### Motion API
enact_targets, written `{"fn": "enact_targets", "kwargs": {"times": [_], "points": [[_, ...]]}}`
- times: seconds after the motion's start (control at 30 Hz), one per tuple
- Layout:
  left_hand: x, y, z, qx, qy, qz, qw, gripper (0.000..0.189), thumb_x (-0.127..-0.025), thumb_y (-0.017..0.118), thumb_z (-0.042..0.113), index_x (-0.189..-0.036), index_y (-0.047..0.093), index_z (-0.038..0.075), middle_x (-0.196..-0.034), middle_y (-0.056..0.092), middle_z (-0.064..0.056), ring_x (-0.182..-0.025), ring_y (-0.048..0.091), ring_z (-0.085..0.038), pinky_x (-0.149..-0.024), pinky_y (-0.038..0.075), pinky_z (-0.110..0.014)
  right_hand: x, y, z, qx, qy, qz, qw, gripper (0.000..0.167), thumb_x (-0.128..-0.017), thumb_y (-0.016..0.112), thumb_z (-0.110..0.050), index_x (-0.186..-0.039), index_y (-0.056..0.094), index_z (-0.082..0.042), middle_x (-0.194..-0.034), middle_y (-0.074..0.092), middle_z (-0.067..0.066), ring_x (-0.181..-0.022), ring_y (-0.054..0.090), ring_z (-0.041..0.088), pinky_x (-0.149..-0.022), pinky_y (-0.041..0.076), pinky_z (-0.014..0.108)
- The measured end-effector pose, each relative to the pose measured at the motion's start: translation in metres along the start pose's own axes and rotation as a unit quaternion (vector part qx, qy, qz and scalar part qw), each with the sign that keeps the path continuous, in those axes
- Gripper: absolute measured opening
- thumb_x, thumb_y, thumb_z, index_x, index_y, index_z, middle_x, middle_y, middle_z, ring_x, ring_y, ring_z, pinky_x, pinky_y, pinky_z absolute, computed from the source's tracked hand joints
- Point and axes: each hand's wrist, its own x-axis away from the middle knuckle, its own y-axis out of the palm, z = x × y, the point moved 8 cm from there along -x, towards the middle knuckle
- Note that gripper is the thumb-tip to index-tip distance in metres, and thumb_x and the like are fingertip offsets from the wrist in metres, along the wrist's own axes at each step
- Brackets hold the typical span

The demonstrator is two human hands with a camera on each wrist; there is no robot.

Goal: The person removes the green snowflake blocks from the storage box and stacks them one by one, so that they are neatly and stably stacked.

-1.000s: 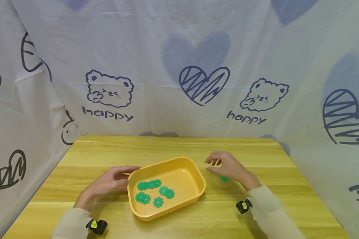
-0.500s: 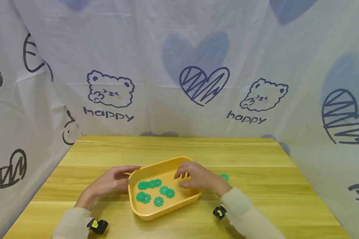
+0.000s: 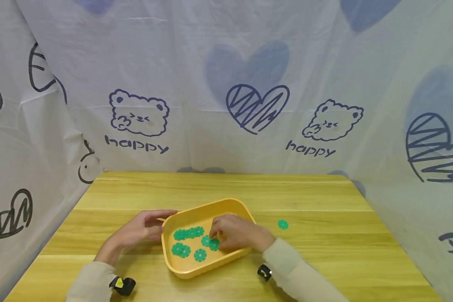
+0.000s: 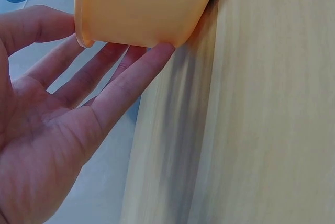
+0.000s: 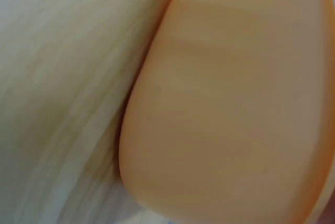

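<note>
A yellow plastic tray (image 3: 228, 260) stands at a slant on the table, holding several green notched plastic discs (image 3: 200, 255). At its left end, my left hand (image 3: 139, 228) touches the outer wall; the left wrist view shows its long fingers (image 4: 131, 82) stretched out against the wall and rim. My right hand (image 3: 235, 233) reaches over the near right side into the tray. Its thumb and curled fingers are right at two overlapping discs (image 3: 206, 240), and I cannot tell whether they pinch one. In the right wrist view the tray's outer wall (image 5: 225, 103) hides nearly all of that hand.
One more green disc (image 3: 282, 224) lies on the wooden table (image 3: 324, 251), right of the tray. A white printed curtain (image 3: 196, 126) hangs behind the table and along both sides. Each wrist carries a small black camera (image 3: 123, 286).
My right hand has moved left from above the lone disc on the table, into the tray and down to the two overlapping discs. My left hand and the tray have stayed put.
</note>
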Motion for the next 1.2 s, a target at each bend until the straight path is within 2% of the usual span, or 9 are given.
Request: {"fn": "enact_targets", "kwargs": {"times": [0.17, 0.33, 0.47, 0.63, 0.9, 1.2], "points": [[0.0, 0.0, 0.0, 0.003, 0.0, -0.003, 1.0, 0.056, -0.1, 0.054, 0.003, -0.154, 0.041, -0.006, -0.151, 0.045, -0.038, -0.128, 0.06, -0.047, -0.095, 0.064, -0.04, -0.002, 0.006, 0.0, 0.002, 0.015, -0.018, 0.9997, 0.028, -0.084, 0.081, -0.009, -0.113, 0.078, -0.011, -0.105, 0.072, -0.003, -0.081, 0.061, 0.002, -0.073, 0.05, 0.008], [0.0, 0.0, 0.001, 0.008, 0.0, -0.005, 1.0, 0.055, -0.102, 0.054, 0.004, -0.154, 0.04, -0.006, -0.151, 0.045, -0.038, -0.128, 0.06, -0.046, -0.095, 0.063, -0.04, -0.003, 0.007, -0.001, -0.006, 0.011, -0.026, 0.9996, 0.025, -0.086, 0.08, -0.007, -0.111, 0.079, -0.01, -0.101, 0.073, -0.001, -0.079, 0.063, 0.004, -0.07, 0.05, 0.007], [0.0, 0.001, 0.001, 0.009, 0.001, -0.007, 0.9999, 0.055, -0.102, 0.054, 0.005, -0.154, 0.04, -0.005, -0.151, 0.045, -0.038, -0.128, 0.06, -0.046, -0.095, 0.064, -0.039, -0.003, 0.008, 0.001, -0.002, 0.008, -0.026, 0.9996, 0.024, -0.086, 0.079, -0.008, -0.109, 0.079, -0.009, -0.098, 0.074, -0.001, -0.077, 0.061, 0.0, -0.07, 0.051, 0.005], [0.001, 0.0, 0.001, 0.006, -0.002, -0.005, 1.0, 0.055, -0.102, 0.055, 0.006, -0.154, 0.041, -0.005, -0.151, 0.045, -0.037, -0.128, 0.06, -0.046, -0.095, 0.064, -0.039, -0.002, 0.007, 0.005, -0.009, 0.005, -0.008, 0.9999, 0.023, -0.084, 0.08, -0.008, -0.107, 0.079, -0.006, -0.097, 0.076, 0.002, -0.076, 0.061, -0.002, -0.07, 0.052, 0.005], [0.0, 0.0, 0.001, 0.006, 0.0, -0.007, 1.0, 0.055, -0.102, 0.055, 0.007, -0.154, 0.041, -0.004, -0.15, 0.046, -0.037, -0.127, 0.061, -0.045, -0.094, 0.064, -0.039, 0.006, -0.003, 0.009, -0.062, 0.024, 0.018, 0.9976, 0.02, -0.084, 0.079, -0.011, -0.104, 0.078, -0.007, -0.1, 0.073, 0.001, -0.083, 0.061, 0.001, -0.075, 0.054, 0.009], [0.0, 0.0, 0.001, 0.009, 0.0, -0.005, 0.9999, 0.055, -0.103, 0.055, 0.006, -0.154, 0.041, -0.005, -0.149, 0.047, -0.037, -0.125, 0.063, -0.042, -0.093, 0.065, -0.039, 0.014, -0.018, 0.011, -0.065, 0.02, 0.048, 0.9965, 0.018, -0.083, 0.078, -0.009, -0.101, 0.078, -0.008, -0.096, 0.072, 0.0, -0.083, 0.063, 0.008, -0.075, 0.054, 0.013]]}}
